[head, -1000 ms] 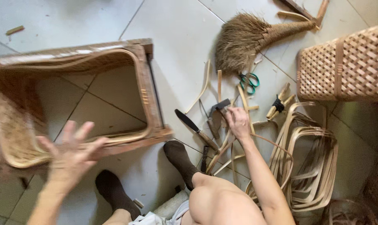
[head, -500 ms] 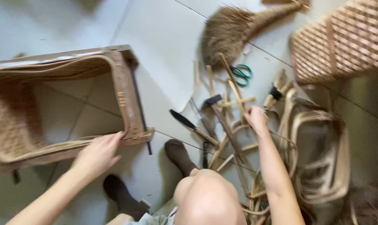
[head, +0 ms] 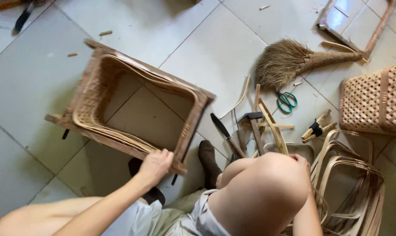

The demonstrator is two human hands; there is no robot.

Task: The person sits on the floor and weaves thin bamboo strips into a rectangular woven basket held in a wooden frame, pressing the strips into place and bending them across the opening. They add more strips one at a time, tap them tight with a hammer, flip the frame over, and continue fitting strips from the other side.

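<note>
On the tiled floor point(head: 41, 78) we grip the near rim of the wooden-framed woven basket point(head: 132, 105) with our left hand point(head: 155, 165); our right hand point(head: 300, 161), behind the knee, cannot be judged.

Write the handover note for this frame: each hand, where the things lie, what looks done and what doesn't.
Left hand: gripping the near edge of the wooden frame, which holds a half-woven basket tilted on the tiled floor.
Right hand: mostly hidden behind the raised knee, down among the bamboo strips; whether it holds anything cannot be told.
Nearby: hammer, knife, green scissors, brush broom, bent strip hoops, finished woven basket.
Done: basket walls woven inside the frame.
Left: the basket's bottom is open and it sits in the frame.
</note>
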